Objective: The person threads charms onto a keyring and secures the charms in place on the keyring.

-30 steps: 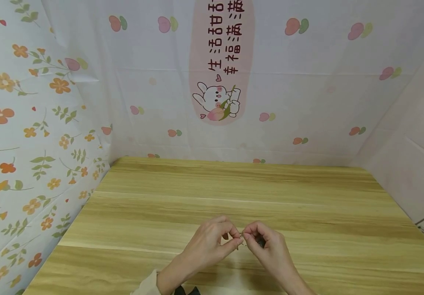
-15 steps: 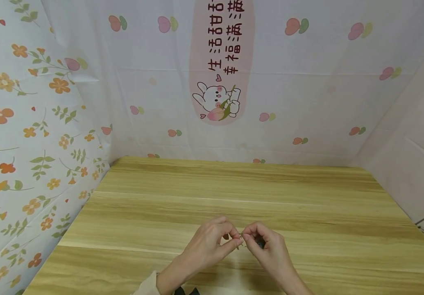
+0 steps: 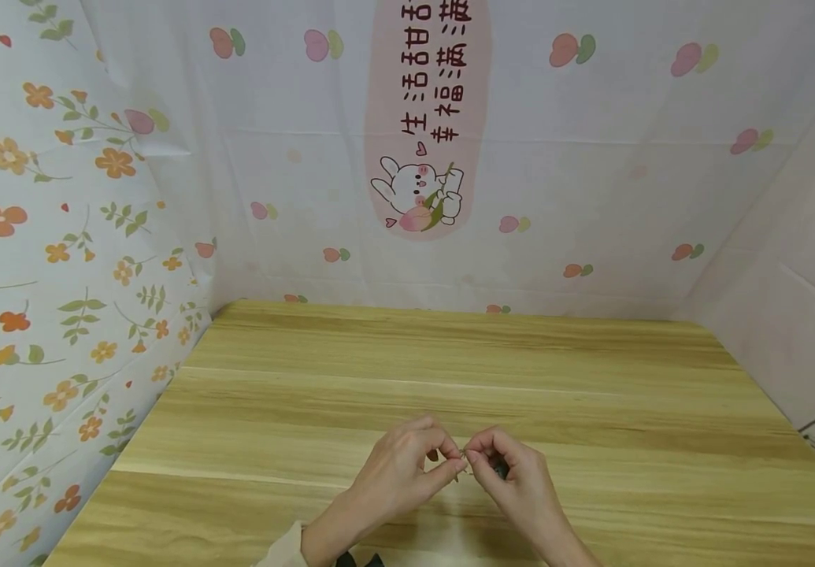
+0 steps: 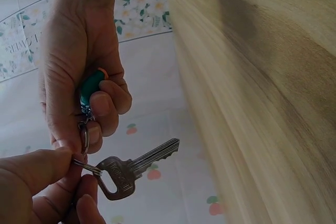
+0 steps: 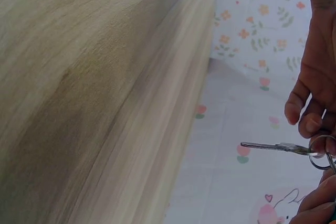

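Note:
In the head view my left hand (image 3: 396, 465) and right hand (image 3: 520, 476) meet fingertip to fingertip above the table's near part. Between them is a keychain: a metal key (image 4: 122, 178) hangs on a split ring (image 4: 88, 167), which my left thumb and finger pinch. A smaller ring and short chain lead to a green fob (image 4: 93, 88) with an orange edge, held within the curled fingers of my right hand. My right fingertips pinch the keychain at the rings. From the right wrist side, the key (image 5: 275, 147) points sideways. Fingers partly hide the rings.
Below the hands lies a wood-grain table (image 3: 407, 370). Patterned cloth (image 3: 287, 181) rises behind it, and floral cloth (image 3: 60, 315) stands along the left side. A dark object (image 3: 359, 560) shows at the bottom edge near the left forearm.
Both hands stay in nearly the same place, fingertips together on the keychain. Only very slight finger shifts show.

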A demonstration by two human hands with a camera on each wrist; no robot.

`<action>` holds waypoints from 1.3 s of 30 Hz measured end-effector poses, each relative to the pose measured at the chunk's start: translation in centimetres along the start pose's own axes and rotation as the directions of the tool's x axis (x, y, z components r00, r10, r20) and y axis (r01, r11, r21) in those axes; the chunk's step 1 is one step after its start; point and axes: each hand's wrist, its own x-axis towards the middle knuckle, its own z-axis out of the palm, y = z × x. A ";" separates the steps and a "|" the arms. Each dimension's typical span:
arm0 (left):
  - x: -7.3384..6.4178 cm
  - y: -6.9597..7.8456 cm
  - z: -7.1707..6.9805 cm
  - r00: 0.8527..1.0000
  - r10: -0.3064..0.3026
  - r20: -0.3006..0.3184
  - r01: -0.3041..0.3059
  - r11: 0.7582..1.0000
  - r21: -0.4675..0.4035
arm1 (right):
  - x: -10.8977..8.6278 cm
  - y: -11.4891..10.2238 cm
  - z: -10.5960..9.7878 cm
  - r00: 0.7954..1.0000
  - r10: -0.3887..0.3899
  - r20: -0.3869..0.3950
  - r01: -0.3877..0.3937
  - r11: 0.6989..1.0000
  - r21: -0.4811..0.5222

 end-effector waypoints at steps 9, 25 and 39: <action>-0.1 0.0 0.2 0.999 0.037 -0.029 -0.037 0.999 -0.009 | 0.1 -0.2 -0.1 1.000 0.019 -0.012 -0.019 1.000 -0.003; -0.1 0.2 0.3 1.000 0.019 -0.017 -0.019 1.000 0.004 | -0.1 -0.2 -0.2 1.000 0.023 -0.014 -0.024 1.000 -0.007; -0.2 0.2 0.3 0.999 0.040 0.000 -0.040 0.999 -0.002 | -0.2 0.0 -0.2 1.000 0.008 -0.013 -0.008 1.000 0.024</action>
